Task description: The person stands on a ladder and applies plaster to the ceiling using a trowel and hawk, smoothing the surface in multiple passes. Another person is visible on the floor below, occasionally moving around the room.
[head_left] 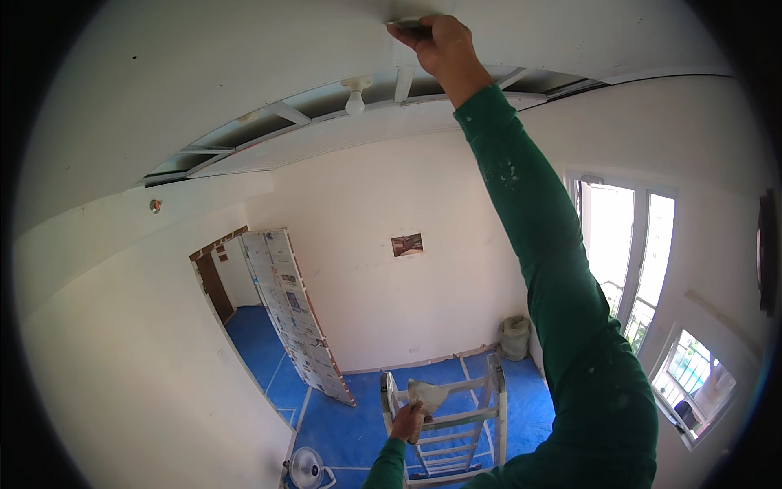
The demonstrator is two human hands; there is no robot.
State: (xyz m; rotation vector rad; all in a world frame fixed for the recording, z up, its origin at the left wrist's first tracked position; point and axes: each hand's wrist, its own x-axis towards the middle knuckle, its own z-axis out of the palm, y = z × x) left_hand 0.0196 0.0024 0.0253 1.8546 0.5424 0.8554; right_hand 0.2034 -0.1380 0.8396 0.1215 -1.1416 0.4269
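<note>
My right hand (446, 45) is raised overhead, closed around a putty knife (405, 23) whose blade lies flat to the white ceiling (269, 49). Only a thin part of that knife shows past the fingers. Low in front of me, my left hand (408, 421) is closed on the handle of a wide-bladed filling knife (429, 394), its pale, smeared blade fanning upward. That blade appears in front of the top of an aluminium stepladder (498, 383); whether the hand touches the ladder I cannot tell. Both sleeves are green, with white specks on the right one.
Beyond my right hand, a long ceiling opening bares metal framing, with a light bulb (354, 103) at its edge. A paper-covered door (295, 314) stands ajar at left. A white fan (307, 469), blue floor sheeting (362, 420), a sack (514, 337) and a window (623, 236) are around.
</note>
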